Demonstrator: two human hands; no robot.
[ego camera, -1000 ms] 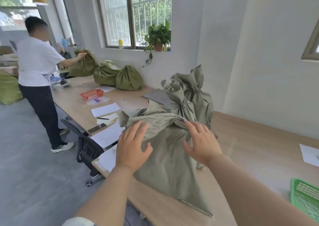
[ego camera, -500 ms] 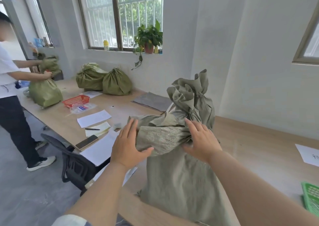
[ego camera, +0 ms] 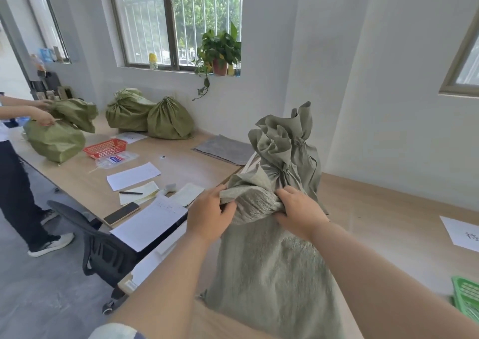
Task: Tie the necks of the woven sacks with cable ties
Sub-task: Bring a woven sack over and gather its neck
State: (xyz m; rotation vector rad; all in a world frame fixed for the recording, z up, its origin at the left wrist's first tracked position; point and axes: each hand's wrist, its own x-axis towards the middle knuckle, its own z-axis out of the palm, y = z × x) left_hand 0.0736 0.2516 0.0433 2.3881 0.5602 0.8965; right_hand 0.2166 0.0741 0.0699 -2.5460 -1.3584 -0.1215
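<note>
Both hands clench the gathered neck of the nearest woven sack (ego camera: 269, 266): the left hand (ego camera: 210, 215) grips the bunched fabric from its left side, fingers curled round a fold, and the right hand (ego camera: 300, 210) grips it from the right, fingers tucked into the twisted cloth. The neck (ego camera: 252, 200) runs between the two grips as a thick, creased roll, and the sack's body hangs straight down below them, standing on the desk (ego camera: 375, 209) close to its near edge. Just behind the grips, touching the held sack, stand two tied sacks (ego camera: 287, 147) with ruffled tops above cinched necks. Left of the left hand lie paper sheets (ego camera: 149, 222), a dark phone (ego camera: 121, 213) and a pen (ego camera: 131, 193); farther that way sits a red basket (ego camera: 105, 147). Well beyond, against the wall under the window, rest two green sacks (ego camera: 150, 117). At the far left another person's hands (ego camera: 44, 116) hold a further green sack (ego camera: 55, 140). Right of the right hand, a white sheet (ego camera: 464, 232) and a green basket (ego camera: 466, 297) lie near the desk's edge
</note>
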